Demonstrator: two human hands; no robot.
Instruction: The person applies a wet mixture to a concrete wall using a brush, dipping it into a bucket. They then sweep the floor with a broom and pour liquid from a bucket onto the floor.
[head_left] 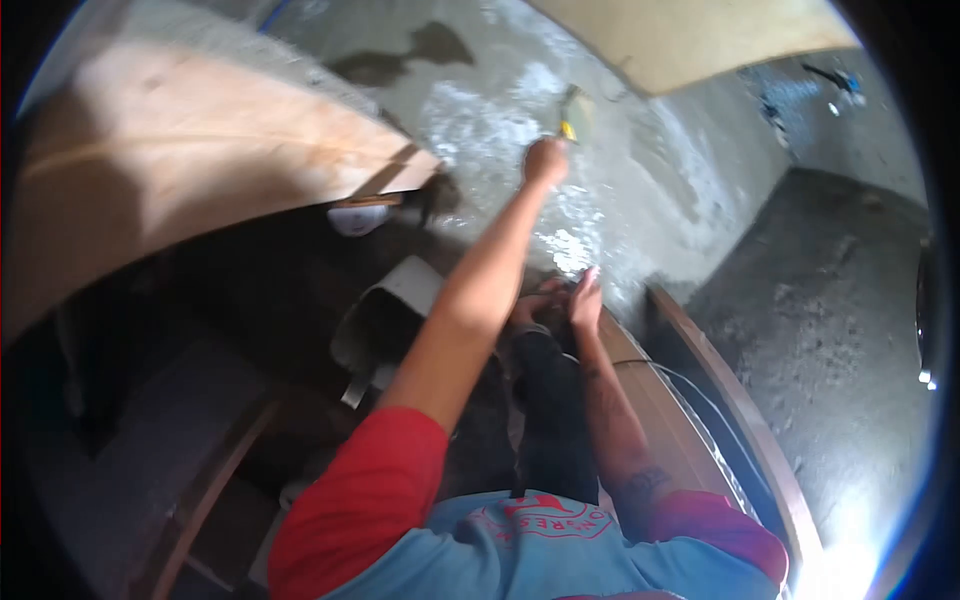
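My left hand (547, 162) is closed round a tool with a yellow handle (568, 130) and a flat greyish blade, held against the wet grey surface. White, shiny patches (570, 250) lie on this surface below and left of the tool. Lower down, my right hand (587, 302) is near the surface's bottom edge. Its fingers are blurred, and I cannot make out whether it holds anything. Close to its left, a skin-coloured shape, perhaps a foot, shows at the end of a dark trouser leg (555, 405).
Light wooden panel (210, 140) at left; pale board (710, 35) at top. A white container (358, 218) and a whitish curved object (410, 285) are left of my arm. Wooden planks (735, 395) and a thin cable (690, 383) run at right, beside a rough grey surface (830, 290).
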